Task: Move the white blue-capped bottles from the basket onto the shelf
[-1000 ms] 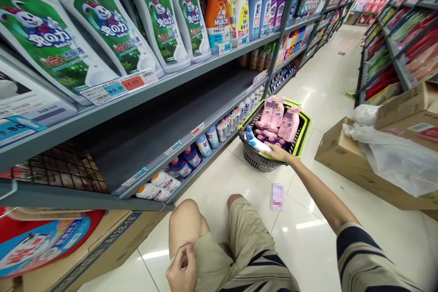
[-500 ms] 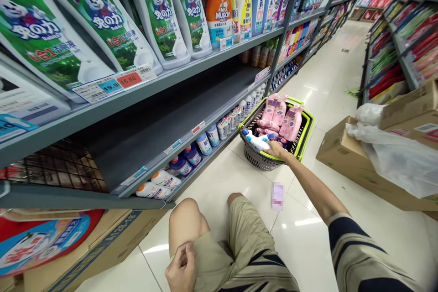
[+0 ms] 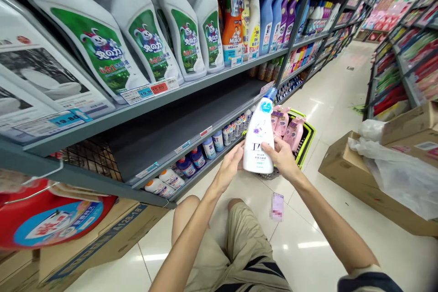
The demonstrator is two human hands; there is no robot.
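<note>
White plastic makes up the bottle (image 3: 259,139) we hold out before us, tilted slightly, its blue cap pointing up and away. Our right hand (image 3: 283,157) has closed on its right side, thumb across the printed front. Our left hand (image 3: 230,164) comes up to the opposite edge with fingers bent and only partly shut; whether they grip or merely touch, we cannot tell.

From where we look, the bottle covers part of the dark basket (image 3: 309,142), whose green rim shows to the right of it. Pink bottles (image 3: 281,122) rise inside, near our right fingers. Left of our hands runs the long grey lip of the upper shelf (image 3: 214,76), and the lower shelf edge (image 3: 186,145) slants beneath it, quite near our left hand.

Tiled floor (image 3: 315,219) spreads between basket, shelving and our knees, giving our forearms room; a blurred pinkish slip (image 3: 277,207) lies on it. On the right, a cardboard box (image 3: 359,187) bounds that floor, a clear plastic bag (image 3: 400,169) draped over it. Small bottles (image 3: 209,148) line the bottom shelf, and green-labelled bottles (image 3: 150,45) crowd the upper one. At lower left sits a red container (image 3: 37,214).
</note>
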